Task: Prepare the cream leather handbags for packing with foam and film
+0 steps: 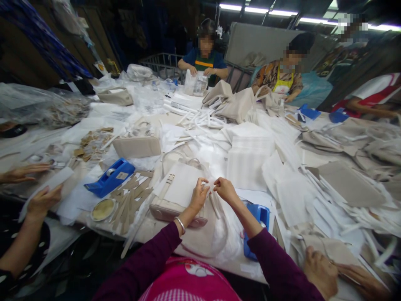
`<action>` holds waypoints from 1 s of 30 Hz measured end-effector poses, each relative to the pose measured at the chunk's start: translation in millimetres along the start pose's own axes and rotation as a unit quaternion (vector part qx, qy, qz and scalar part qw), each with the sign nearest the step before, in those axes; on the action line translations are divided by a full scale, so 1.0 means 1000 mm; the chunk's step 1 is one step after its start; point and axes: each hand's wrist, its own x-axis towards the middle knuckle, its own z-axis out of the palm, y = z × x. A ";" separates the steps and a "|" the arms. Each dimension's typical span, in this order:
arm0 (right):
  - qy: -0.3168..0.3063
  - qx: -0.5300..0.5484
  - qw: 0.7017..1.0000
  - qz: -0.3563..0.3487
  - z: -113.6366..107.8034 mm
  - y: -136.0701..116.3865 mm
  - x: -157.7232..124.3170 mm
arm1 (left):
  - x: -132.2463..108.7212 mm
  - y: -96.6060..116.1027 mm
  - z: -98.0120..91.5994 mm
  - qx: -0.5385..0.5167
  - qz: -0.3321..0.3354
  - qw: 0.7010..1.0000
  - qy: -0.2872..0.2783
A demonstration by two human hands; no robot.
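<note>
A beige handbag (179, 211) lies on the table in front of me, with a pale sheet over its front and a strap with a small buckle (170, 179). My left hand (199, 195) is over the bag's right side, its fingers curled together in a pinch. Just to the right, my right hand (226, 190) also pinches, fingertips close to the left ones. Whatever lies between the fingers is too small to tell from the white wrapping behind. A loose beige strap (219, 246) curves below my hands.
Blue tape dispensers (111, 177) (262, 215) stand left and right of the bag. A round tin (103, 209) sits beside beige strips (133, 196). Stacked white sheets (249, 163) and another handbag (138, 146) lie beyond. Co-workers' hands (44, 198) (321, 267) work at both sides.
</note>
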 end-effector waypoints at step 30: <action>0.027 0.527 0.845 0.089 0.041 -0.001 -0.021 | 0.007 0.013 -0.015 -0.253 -0.133 0.958 -0.013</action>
